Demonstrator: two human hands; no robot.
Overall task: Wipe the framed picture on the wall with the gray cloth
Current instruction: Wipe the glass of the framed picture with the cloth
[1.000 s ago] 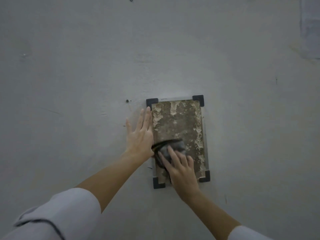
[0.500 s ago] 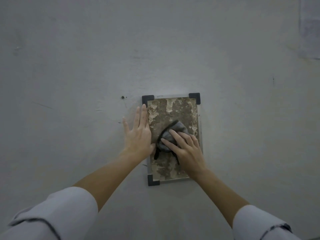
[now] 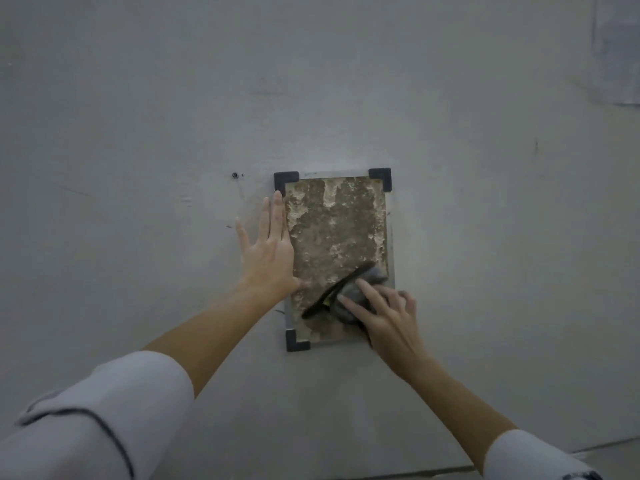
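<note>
The framed picture [image 3: 334,230], a mottled brown panel with black corner pieces, hangs on a grey wall. My left hand [image 3: 268,249] lies flat against the wall along the frame's left edge, fingers straight and pointing up. The gray cloth [image 3: 349,299], bunched and edged with a dark strip, is pressed against the lower right part of the picture. My right hand [image 3: 384,315] presses on the cloth with spread fingers and hides the frame's bottom right corner.
A small screw [image 3: 234,175] sits in the wall left of the frame's top corner. A pale patch [image 3: 616,46] marks the wall at the upper right. A floor line shows at the bottom right.
My right hand and the cloth slid from the picture's middle down to its lower right corner. My left hand has stayed at the frame's left edge.
</note>
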